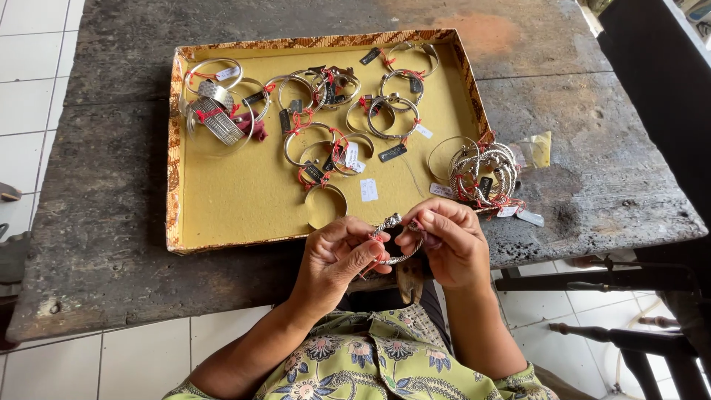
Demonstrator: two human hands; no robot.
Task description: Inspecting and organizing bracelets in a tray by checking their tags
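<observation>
Silver cuff bracelet [394,238] sits between both hands at the near edge of the desk [111,222], just in front of the yellow-lined tray [252,200]. Left hand [337,255] pinches the red-threaded end; right hand [444,241] pinches the other end, fingers curled over it. Long axis runs left-right, hand to hand; both equally close. Heap of silver bangles [485,172] lies beyond the right hand, apart.
</observation>
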